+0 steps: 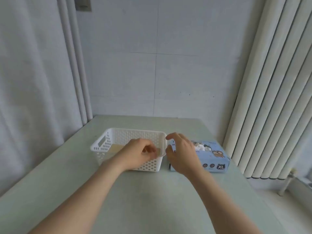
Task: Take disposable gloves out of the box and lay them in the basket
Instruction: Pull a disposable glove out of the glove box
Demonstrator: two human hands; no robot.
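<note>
Hovering over one white basket (118, 130) and one blue box (217, 159): two hands.
Left hand (138, 152) is curled, I cannot tell around what; right hand (182, 154) is loose and empty. White gloves (200, 146) poke from the box.

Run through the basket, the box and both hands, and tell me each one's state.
Basket: upright on the table, flat tan piece on its floor.
Glove box: lying flat, top open, white gloves bunched in the opening.
Left hand: over the basket, fingers curled; unclear whether it holds anything.
Right hand: above the box's left end, fingers spread, holding nothing.
</note>
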